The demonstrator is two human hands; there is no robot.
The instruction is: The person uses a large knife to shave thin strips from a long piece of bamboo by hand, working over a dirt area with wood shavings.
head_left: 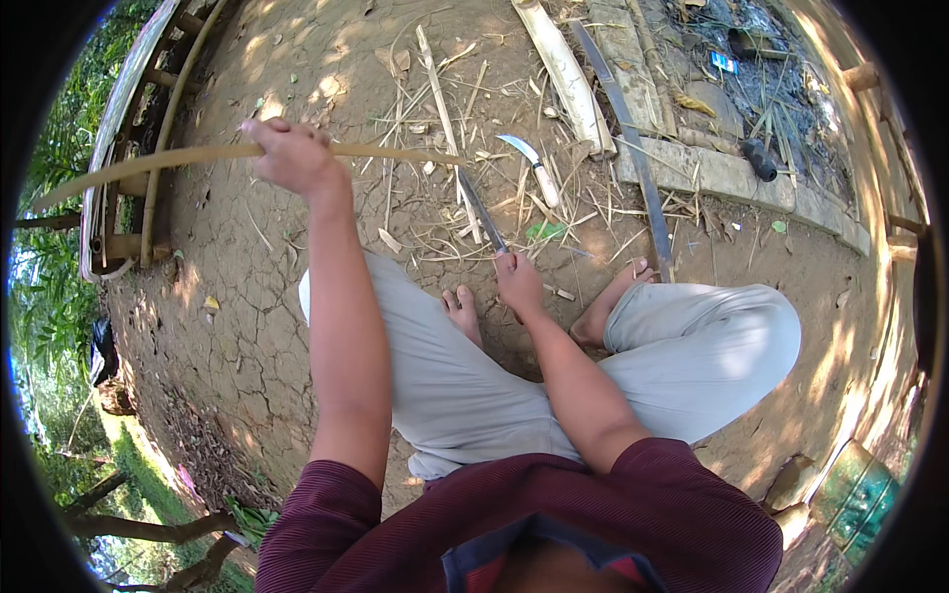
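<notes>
You have cracked earth (237, 296) beneath you; on it, around the frame's upper middle, lie shavings (450, 247), a stick (437, 87), a curved knife (536, 165), a leaf (546, 231), a log (563, 74) and a long blade (633, 138).

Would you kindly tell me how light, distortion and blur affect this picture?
Head view: dappled sun on the ground, foliage partly washed out at left; head view: a pole looks bowed near the picture's edge; head view: left hand and right hand show no strong blur.

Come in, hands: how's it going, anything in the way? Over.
Left hand: gripping long strip. Right hand: gripping straight knife, tip near strip's end. On ground nearby: shavings, curved knife.
</notes>
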